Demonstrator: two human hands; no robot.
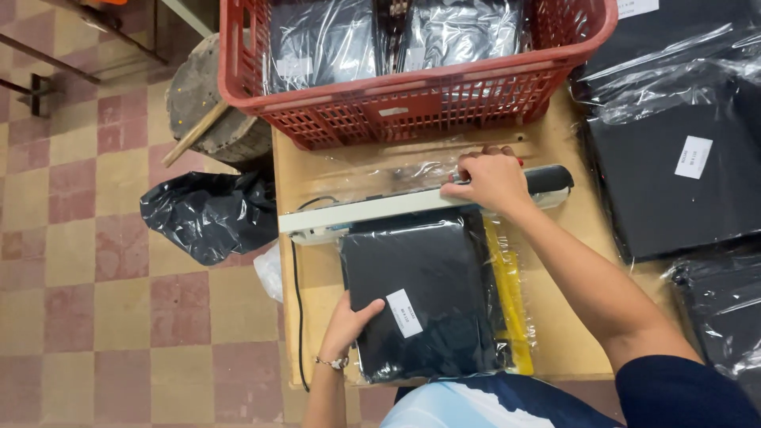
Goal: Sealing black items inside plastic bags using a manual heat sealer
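Observation:
A folded black garment in a clear plastic bag [428, 293], with a white label on it, lies on the wooden table [317, 277]; its open end runs under the closed arm of a white heat sealer [372, 210]. My left hand [349, 321] holds the bag's near left edge. My right hand [491, 181] presses down on the sealer's arm, close to its black handle [551, 178]. A yellow strip [507, 285] shows under the bag's right side.
A red plastic crate [412, 99] with bagged black garments stands at the table's far edge. More bagged black garments [674, 174] are stacked at the right. A black plastic bag [210, 214] and a round wooden block [214, 103] sit on the tiled floor at the left.

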